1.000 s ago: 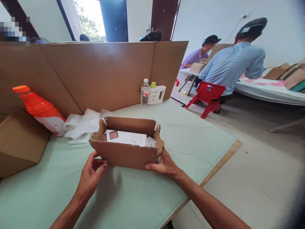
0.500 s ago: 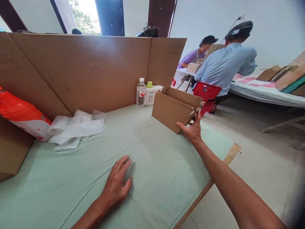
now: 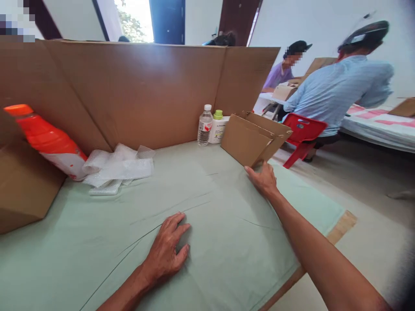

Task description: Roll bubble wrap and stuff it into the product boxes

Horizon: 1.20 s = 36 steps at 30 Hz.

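My right hand point(image 3: 263, 179) reaches to the far right of the table and grips the near lower corner of a small open cardboard box point(image 3: 248, 139). The box is tilted, its open top turned away from me, and its contents are hidden. Some of this hand's fingers are tucked behind the box corner. My left hand point(image 3: 169, 250) lies flat and open on the pale green cloth point(image 3: 210, 242) near me, holding nothing.
A cardboard partition point(image 3: 145, 90) walls the back. A water bottle point(image 3: 205, 125) and a white green-capped bottle point(image 3: 218, 128) stand by it. Bubble wrap point(image 3: 116, 169), an orange bottle point(image 3: 48, 140) and a brown box point(image 3: 22, 185) lie at the left. Two people sit beyond a red chair point(image 3: 303, 129).
My right hand carried the box from in front of me to the far right and lowered it to the cloth. My left hand let go and settled flat on the table.
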Each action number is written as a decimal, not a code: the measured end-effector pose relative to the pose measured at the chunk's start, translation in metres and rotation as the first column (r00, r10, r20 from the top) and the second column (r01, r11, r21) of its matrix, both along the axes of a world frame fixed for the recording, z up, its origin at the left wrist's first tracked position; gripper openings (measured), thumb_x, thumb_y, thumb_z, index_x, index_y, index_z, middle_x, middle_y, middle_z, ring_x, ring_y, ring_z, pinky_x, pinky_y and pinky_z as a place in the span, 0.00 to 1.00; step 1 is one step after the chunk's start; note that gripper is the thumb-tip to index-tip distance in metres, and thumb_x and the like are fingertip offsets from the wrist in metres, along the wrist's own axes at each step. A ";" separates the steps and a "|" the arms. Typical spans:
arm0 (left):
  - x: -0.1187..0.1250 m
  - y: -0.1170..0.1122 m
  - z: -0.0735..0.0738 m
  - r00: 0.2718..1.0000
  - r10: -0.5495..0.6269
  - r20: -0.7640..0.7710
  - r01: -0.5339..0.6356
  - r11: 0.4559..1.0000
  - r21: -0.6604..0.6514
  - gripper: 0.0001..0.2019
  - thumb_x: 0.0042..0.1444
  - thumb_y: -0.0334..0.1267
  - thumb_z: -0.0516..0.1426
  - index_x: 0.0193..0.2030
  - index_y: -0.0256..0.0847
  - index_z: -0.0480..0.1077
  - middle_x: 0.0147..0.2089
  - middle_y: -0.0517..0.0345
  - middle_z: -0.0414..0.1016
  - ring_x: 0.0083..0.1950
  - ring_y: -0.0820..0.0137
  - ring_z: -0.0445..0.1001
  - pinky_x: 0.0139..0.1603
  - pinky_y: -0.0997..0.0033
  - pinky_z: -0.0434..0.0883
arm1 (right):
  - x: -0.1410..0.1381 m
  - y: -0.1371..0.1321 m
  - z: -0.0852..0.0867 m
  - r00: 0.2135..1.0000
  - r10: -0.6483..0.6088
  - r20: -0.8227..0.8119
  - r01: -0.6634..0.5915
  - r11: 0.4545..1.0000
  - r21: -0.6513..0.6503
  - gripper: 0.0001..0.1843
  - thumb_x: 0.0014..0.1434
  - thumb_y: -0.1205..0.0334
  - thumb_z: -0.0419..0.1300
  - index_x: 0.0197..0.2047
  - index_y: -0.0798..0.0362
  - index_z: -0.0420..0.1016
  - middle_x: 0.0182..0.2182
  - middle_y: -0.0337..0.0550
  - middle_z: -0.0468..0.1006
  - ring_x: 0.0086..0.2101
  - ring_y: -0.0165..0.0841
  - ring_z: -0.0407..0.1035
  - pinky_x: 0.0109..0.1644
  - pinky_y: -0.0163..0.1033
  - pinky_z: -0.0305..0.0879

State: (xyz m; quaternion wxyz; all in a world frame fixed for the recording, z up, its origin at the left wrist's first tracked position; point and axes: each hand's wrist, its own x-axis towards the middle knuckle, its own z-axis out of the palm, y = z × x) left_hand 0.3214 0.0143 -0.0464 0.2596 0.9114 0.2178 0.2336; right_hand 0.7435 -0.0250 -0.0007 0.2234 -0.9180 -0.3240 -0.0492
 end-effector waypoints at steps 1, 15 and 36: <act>0.001 0.000 0.002 1.000 -0.008 -0.004 0.008 1.000 -0.008 0.25 0.51 0.32 0.57 0.58 0.41 0.73 0.67 0.41 0.68 0.69 0.50 0.65 0.67 0.43 0.67 | -0.012 -0.005 -0.007 0.999 0.040 -0.014 -0.040 0.998 -0.057 0.40 0.62 0.42 0.51 0.67 0.62 0.59 0.63 0.69 0.65 0.62 0.56 0.61 0.61 0.60 0.59; -0.058 0.023 0.017 0.986 0.124 0.114 -0.137 0.985 0.105 0.18 0.49 0.32 0.59 0.48 0.41 0.77 0.53 0.49 0.80 0.57 0.63 0.76 0.62 0.62 0.71 | -0.243 -0.045 -0.051 0.202 0.954 0.220 -0.966 0.231 -0.112 0.30 0.64 0.51 0.56 0.69 0.40 0.66 0.66 0.45 0.69 0.62 0.50 0.68 0.60 0.59 0.71; -0.273 0.166 0.142 0.292 0.909 0.299 -0.954 0.253 0.162 0.30 0.51 0.28 0.52 0.64 0.37 0.65 0.53 0.44 0.77 0.57 0.52 0.73 0.65 0.48 0.61 | -0.285 -0.060 -0.039 0.064 0.976 0.209 -0.987 0.093 -0.131 0.36 0.64 0.52 0.61 0.73 0.43 0.59 0.68 0.45 0.64 0.64 0.46 0.64 0.65 0.52 0.66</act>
